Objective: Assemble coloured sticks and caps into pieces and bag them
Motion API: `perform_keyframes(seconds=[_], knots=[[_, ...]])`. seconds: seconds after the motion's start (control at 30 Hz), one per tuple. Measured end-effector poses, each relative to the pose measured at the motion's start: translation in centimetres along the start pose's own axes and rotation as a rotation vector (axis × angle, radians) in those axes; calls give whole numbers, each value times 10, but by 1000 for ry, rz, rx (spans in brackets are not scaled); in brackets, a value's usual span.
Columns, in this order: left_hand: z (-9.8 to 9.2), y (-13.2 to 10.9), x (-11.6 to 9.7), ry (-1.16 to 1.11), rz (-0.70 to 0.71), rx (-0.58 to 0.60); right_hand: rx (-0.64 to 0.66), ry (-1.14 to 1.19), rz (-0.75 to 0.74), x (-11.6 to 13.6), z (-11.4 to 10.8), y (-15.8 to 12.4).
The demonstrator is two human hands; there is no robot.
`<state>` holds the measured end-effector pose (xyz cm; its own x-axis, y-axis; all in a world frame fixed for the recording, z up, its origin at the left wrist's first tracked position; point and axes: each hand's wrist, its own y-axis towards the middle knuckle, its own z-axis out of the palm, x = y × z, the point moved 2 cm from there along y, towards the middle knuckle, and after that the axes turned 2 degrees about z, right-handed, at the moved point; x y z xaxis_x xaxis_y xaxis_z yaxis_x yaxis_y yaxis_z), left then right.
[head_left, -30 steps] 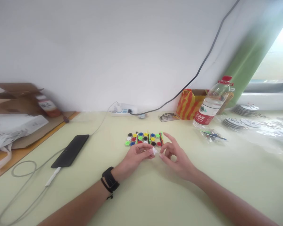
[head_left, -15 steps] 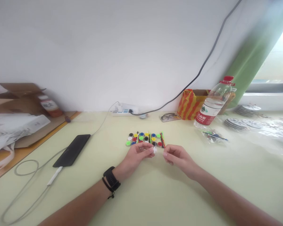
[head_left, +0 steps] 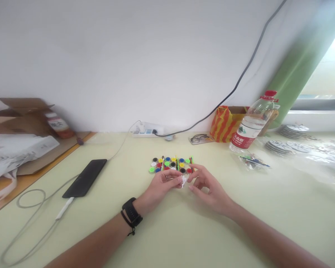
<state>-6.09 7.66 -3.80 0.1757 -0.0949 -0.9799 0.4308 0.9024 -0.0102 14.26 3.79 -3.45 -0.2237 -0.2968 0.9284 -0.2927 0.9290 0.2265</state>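
Observation:
Pinched in my left hand (head_left: pixel 164 183) is a small white piece (head_left: pixel 184 181), too small and blurred to name exactly. My right hand (head_left: pixel 208 188) is just to the right of it, thumb and fingers apart, and holds nothing I can see. Behind the hands lie rows of small round coloured discs (head_left: pixel 173 159) in black, white, yellow, blue, green and red. Thin coloured sticks (head_left: pixel 178 163) lie among the rows. My left fingers hide part of the nearest row.
A black phone (head_left: pixel 85 178) with a cable lies at left, near a cardboard box (head_left: pixel 25 115). A power strip (head_left: pixel 145 133) sits against the wall. At right stand a water bottle (head_left: pixel 248 126), a striped bag (head_left: pixel 225 124), a small plastic packet (head_left: pixel 252 162) and stacked discs (head_left: pixel 279 146).
My right hand has opened from a pinch, its fingers spreading and moving slightly left towards the white piece. My left hand stays in place and more of the white piece shows.

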Motion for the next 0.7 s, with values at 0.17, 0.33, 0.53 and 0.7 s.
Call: perform_keyframes(seconds=[0.17, 0.33, 0.53, 0.7], knots=[[-1, 1, -1, -16, -6, 2, 27, 21, 80, -2, -4, 1], [0, 2, -2, -16, -7, -4, 76, 48, 123, 1, -12, 5], [4, -1, -1, 37, 2, 43, 9, -41, 40, 1, -2, 5], [6, -3, 2, 96, 19, 118, 77, -196, 14, -3, 3, 1]])
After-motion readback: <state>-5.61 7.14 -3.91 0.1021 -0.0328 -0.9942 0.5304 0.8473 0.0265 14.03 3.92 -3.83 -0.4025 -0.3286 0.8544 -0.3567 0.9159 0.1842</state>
